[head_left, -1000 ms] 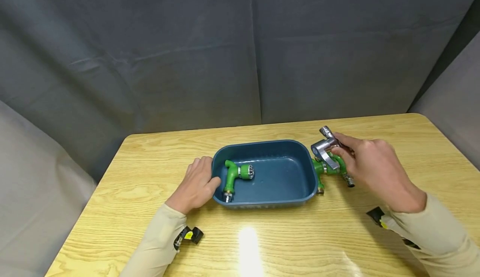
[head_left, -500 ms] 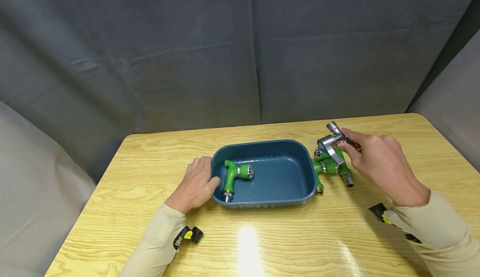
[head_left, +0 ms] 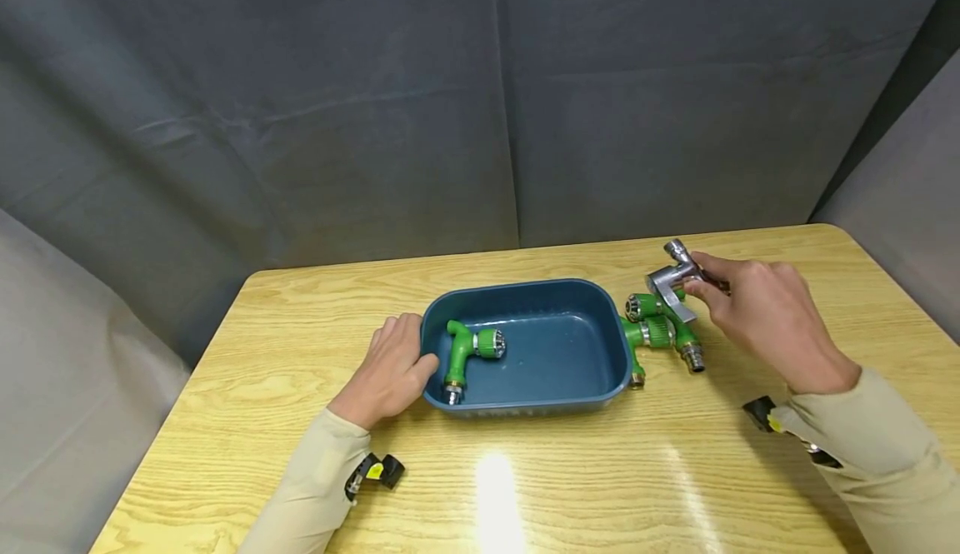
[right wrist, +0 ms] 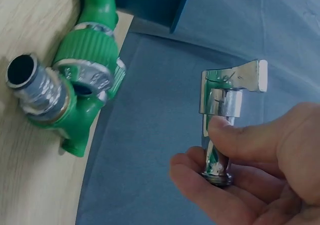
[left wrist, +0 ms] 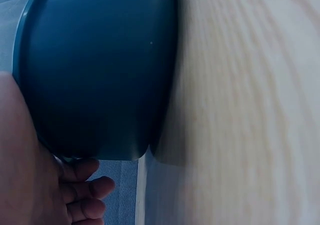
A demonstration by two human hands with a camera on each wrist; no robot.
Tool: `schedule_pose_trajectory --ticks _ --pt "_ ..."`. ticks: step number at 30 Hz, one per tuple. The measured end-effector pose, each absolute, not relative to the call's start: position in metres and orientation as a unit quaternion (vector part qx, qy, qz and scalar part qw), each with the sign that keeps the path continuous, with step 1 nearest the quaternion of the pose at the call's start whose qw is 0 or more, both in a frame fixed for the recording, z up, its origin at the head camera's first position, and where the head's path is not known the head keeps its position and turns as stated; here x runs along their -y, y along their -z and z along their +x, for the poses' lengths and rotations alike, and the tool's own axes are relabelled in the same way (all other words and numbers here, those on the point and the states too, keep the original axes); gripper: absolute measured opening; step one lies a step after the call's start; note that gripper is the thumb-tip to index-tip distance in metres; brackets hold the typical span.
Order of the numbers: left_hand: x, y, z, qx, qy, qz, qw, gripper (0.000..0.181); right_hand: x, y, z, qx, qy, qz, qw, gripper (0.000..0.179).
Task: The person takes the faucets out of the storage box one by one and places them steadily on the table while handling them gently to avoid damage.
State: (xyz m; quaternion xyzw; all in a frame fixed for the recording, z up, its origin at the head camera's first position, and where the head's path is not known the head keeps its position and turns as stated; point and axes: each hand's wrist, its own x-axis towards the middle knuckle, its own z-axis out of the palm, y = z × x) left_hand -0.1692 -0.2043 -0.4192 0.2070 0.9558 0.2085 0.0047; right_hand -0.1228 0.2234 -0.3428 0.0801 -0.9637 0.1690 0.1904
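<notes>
Between thumb and fingers my right hand (head_left: 772,316) pinches a chrome tap (head_left: 664,279) with a flat lever handle, raised above the table. Just below and left of it, two green taps (head_left: 660,331) with metal ends lie crossed against each other. The right wrist view shows the chrome tap (right wrist: 224,104) upright, its threaded end between the fingertips. My left hand (head_left: 388,371) grips the left rim of a blue plastic tub (head_left: 558,362), the thumb near the rim and the fingers curled by the far corner. Inside the tub, at its left end, lies another green tap (head_left: 461,352).
The tub stands on a wood-grain table (head_left: 585,479), with the crossed green taps close against its right end. Grey cloth (head_left: 375,121) hangs behind the table's back edge. More cloth covers both sides.
My right hand has moved right and slightly back with the chrome tap, uncovering more of the green taps below. The left hand and the tub have stayed in place.
</notes>
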Motion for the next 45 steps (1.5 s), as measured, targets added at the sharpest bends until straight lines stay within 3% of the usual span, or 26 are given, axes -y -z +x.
schedule_pose_trajectory --ticks 14,23,45 --pt "0.205 0.419 -0.168 -0.956 -0.206 0.209 0.003 0.032 -0.242 0.357 -0.135 0.967 -0.166 0.054 0.183 0.038" --pt "0.205 0.418 -0.167 -0.956 -0.205 0.208 0.002 0.032 -0.252 0.365 -0.141 0.973 -0.173 0.029 0.15 0.041" --pt "0.206 0.419 -0.167 -0.955 -0.21 0.21 0.004 0.033 -0.269 0.384 -0.15 0.98 -0.166 0.018 0.108 0.027"
